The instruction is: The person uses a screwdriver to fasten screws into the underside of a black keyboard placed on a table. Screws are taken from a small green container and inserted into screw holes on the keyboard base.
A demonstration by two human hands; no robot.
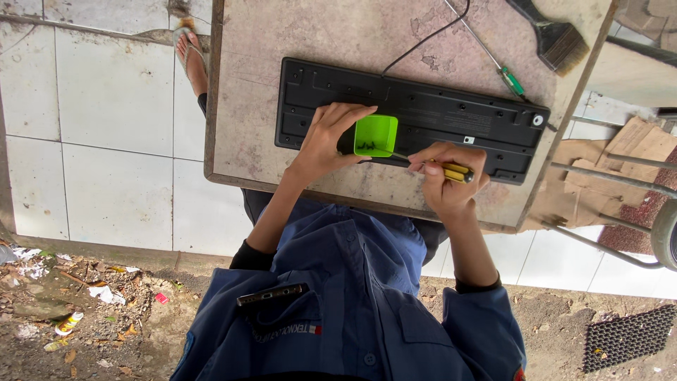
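A worn, mottled counter [247, 106] is standing over white floor tiles [106, 141], with bare ground and litter lying along the near edge of the view. Nearest the camera, the person's blue work shirt [352, 296] is filling the lower frame, a dark flat object sitting in its chest pocket.

Beyond the shirt, both forearms are reaching onto the counter. The right hand [448, 180] is clenching around the yellow-and-black handle of a screwdriver [451, 171], whose thin shaft is pointing toward a small green container [375, 134]. The left hand [331, 137] is curling its fingers against the container's side, holding it; the container is resting on the near edge of a black keyboard [423, 113]. A few small dark pieces are lying inside the container.

The keyboard is lying face down across the counter, its underside showing, and a black cable [430, 35] is running from its far edge.

Farther off, a second screwdriver with a green handle [511, 81] is lying beside the keyboard's far corner, and a paintbrush [557, 39] is resting near the counter's far edge. A sandalled foot [190, 56] of another person is showing on the tiles beside the counter.
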